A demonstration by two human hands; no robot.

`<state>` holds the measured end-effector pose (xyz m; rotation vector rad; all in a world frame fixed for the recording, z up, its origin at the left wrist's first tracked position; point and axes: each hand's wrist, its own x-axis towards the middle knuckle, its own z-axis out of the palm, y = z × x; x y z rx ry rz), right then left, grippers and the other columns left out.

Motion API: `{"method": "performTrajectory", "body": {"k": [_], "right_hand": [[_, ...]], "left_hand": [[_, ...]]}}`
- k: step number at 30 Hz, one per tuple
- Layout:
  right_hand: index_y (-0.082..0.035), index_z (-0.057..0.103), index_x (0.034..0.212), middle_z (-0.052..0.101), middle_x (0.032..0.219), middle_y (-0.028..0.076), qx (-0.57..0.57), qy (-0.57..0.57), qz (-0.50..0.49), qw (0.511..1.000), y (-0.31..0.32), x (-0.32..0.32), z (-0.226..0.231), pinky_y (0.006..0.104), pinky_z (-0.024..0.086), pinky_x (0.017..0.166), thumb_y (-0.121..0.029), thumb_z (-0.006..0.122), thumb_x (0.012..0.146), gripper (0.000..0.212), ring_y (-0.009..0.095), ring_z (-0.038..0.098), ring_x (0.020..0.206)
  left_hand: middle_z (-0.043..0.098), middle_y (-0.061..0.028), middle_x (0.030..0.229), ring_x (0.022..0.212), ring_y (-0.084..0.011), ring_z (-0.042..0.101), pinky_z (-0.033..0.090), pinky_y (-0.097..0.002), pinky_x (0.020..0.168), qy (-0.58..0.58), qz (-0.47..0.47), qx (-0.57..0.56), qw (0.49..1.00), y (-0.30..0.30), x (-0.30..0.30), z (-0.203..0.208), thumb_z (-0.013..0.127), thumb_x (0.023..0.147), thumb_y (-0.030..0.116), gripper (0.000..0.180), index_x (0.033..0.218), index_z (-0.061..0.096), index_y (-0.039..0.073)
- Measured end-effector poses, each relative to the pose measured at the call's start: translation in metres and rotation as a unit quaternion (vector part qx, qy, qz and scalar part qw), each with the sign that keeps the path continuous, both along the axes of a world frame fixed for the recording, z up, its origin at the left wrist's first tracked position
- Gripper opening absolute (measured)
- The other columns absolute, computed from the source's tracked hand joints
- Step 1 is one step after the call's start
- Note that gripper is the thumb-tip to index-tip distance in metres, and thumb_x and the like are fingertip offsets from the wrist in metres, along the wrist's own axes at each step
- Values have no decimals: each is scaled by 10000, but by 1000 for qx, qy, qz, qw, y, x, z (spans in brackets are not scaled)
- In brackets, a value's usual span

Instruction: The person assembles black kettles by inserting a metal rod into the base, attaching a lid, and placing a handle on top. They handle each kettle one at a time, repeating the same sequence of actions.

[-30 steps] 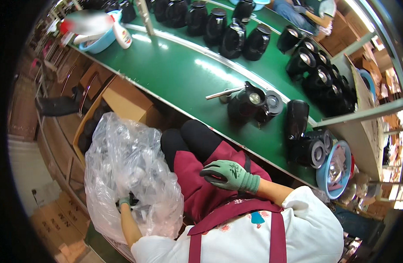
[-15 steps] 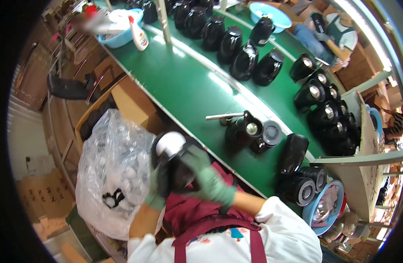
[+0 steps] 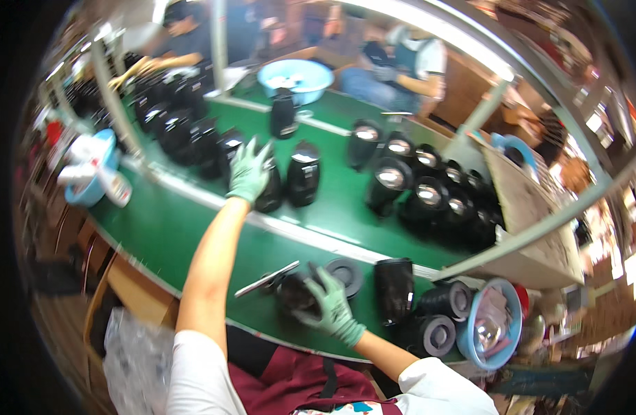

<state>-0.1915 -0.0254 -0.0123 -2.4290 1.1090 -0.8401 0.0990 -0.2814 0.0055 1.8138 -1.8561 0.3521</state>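
Note:
Both my hands wear pale green gloves. Stretched far forward, my left hand (image 3: 249, 174) has its fingers apart over a row of glossy black jugs, beside the nearest black jug (image 3: 269, 190); contact there is unclear. Another black jug (image 3: 303, 176) stands just right of it. Near the front edge of the green table, my right hand (image 3: 334, 311) curls round the right side of a dark jug (image 3: 295, 296), which is blurred. A grey round disc-shaped part (image 3: 343, 277) is behind that hand, and a metal bar (image 3: 266, 279) sticks out to the jug's left.
Several open-mouthed black jugs (image 3: 428, 197) crowd the right side. A black jug (image 3: 394, 290) lies near a blue basin (image 3: 501, 325). Another blue basin (image 3: 295, 77) is across the table, near a co-worker (image 3: 408, 69). Metal posts (image 3: 114, 104) rise from the table; a plastic bag (image 3: 135, 366) is lower left.
My hands have come away from beside the plastic bag, where they held a dark jug with a white part. The left has reached forward, the right moved onto the table. The view has shifted.

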Motion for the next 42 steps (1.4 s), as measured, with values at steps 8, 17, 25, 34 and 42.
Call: {"method": "performTrajectory", "body": {"k": [8, 17, 25, 34, 42], "right_hand": [[-114, 439, 1513, 423, 1488, 240, 29, 183, 57, 981, -5, 7, 63, 525, 415, 1040, -408, 820, 762, 892, 431, 486, 1257], [-88, 537, 1444, 606, 1198, 169, 84, 25, 81, 993, -53, 19, 136, 438, 570, 900, -226, 849, 744, 778, 345, 683, 1057], [-186, 565, 1439, 578, 1339, 168, 52, 275, 186, 942, -48, 28, 119, 459, 533, 992, -304, 874, 683, 825, 387, 632, 1157], [-212, 527, 1472, 500, 1479, 179, 41, 399, 288, 870, -56, 27, 133, 457, 500, 1089, -214, 863, 676, 865, 389, 568, 1297], [-218, 512, 1494, 473, 1493, 200, -37, 424, 351, 834, -57, 24, 116, 461, 490, 1101, -215, 845, 707, 854, 406, 510, 1354]], "left_hand": [[371, -114, 1630, 1455, -426, 364, 314, -587, 1183, 84, 8, 15, 996, 53, -13, -4, 679, 900, 314, 712, 1567, 442, 233], [364, -177, 1620, 1516, -310, 348, 289, -423, 1247, 481, -99, 96, 866, 337, -69, -76, 681, 767, 25, 921, 1594, 276, 12], [371, -208, 1572, 1461, -401, 373, 340, -482, 1204, 375, -151, 204, 892, 307, -95, -66, 924, 623, 469, 1242, 1601, 268, 76], [447, -197, 1501, 1398, -413, 426, 384, -491, 1175, 394, -162, 159, 891, 302, -105, -103, 956, 536, 505, 1260, 1559, 348, 90], [439, -201, 1508, 1399, -413, 434, 396, -488, 1170, 393, -153, 173, 890, 300, -105, -105, 956, 522, 527, 1296, 1576, 327, 112]]}}
